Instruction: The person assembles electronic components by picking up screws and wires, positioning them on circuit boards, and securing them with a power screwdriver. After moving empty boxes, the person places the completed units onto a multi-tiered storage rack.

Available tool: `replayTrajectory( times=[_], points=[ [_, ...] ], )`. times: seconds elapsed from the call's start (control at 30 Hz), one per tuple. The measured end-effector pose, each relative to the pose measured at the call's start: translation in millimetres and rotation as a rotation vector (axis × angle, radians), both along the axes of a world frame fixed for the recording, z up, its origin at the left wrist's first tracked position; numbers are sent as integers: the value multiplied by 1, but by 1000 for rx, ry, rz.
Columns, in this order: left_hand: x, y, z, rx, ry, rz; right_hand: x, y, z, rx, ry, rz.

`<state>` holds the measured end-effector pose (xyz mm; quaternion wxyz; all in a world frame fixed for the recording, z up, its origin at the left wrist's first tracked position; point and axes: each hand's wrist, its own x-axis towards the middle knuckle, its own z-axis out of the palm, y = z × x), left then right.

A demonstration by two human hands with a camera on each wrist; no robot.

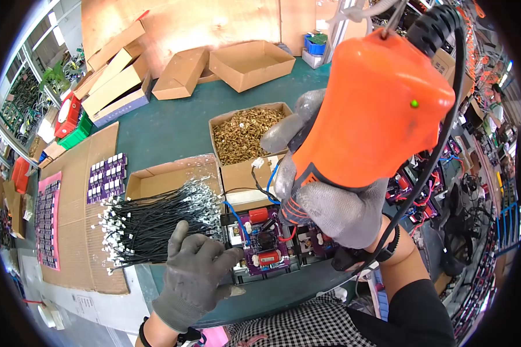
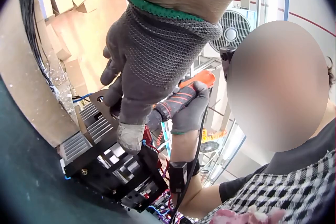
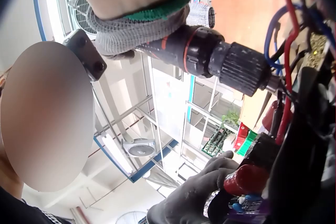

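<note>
My gloved right hand (image 1: 341, 208) grips an orange and black corded power drill (image 1: 376, 110). In the right wrist view, the drill's ribbed chuck (image 3: 241, 69) points toward red and blue wires above a circuit board. My gloved left hand (image 1: 194, 274) lies at the left edge of that purple circuit board (image 1: 278, 254), its fingers mostly extended and index finger angled away. The board carries red cylindrical parts (image 1: 259, 215) and sits on a black frame with metal heat sinks (image 2: 97, 124). In the left wrist view, a whitish worn fingertip (image 2: 131, 137) overlaps the frame. The drill hides part of the boards.
Black cables with white connectors (image 1: 156, 225) spill from a cardboard box (image 1: 182, 168) at left. Behind stands a box of brass-coloured pieces (image 1: 246, 136). Small purple boards (image 1: 107, 179) lie on cardboard. A black cord (image 1: 440, 162) hangs from the drill past my right forearm.
</note>
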<state>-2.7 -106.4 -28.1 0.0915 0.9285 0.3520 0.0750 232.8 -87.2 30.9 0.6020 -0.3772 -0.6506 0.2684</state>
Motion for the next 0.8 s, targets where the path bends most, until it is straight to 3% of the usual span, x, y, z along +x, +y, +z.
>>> replayTrajectory(
  times=[0.4,0.7,0.8],
  points=[
    [0,0,-3,15,-8,7,3,2,-1,-90,314,172],
    [5,0,3,12,-2,7,1,-1,-3,-201,140,88],
    [5,0,4,12,-5,1,5,3,-8,-90,148,120]
  ],
)
